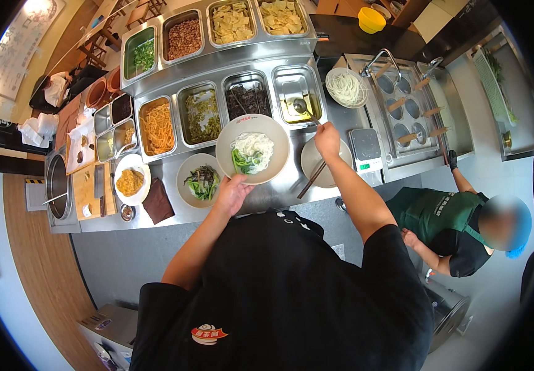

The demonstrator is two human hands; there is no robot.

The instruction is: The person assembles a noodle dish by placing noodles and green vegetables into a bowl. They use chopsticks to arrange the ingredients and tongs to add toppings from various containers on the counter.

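Note:
My left hand (233,195) grips the near rim of a pale bowl (281,146), held up above the counter's front and slightly tilted. White noodles (256,150) and green leafy vegetables (241,162) lie in it. My right hand (327,141) is closed on the handle of a ladle (301,106), whose round head sits in a steel pan (292,75) of yellowish liquid, seemingly oil. Below my right wrist stands another pale bowl (308,156), partly hidden by my arm, with dark chopsticks (311,180) across it. A third bowl (183,170) with greens stands beside my left hand.
Steel pans of toppings (157,127) line the counter. A noodle bowl (346,88), a scale (366,145) and a noodle boiler (410,111) are to the right. A knife (98,182) lies on a board at left. A co-worker in a green apron (431,213) stands at right.

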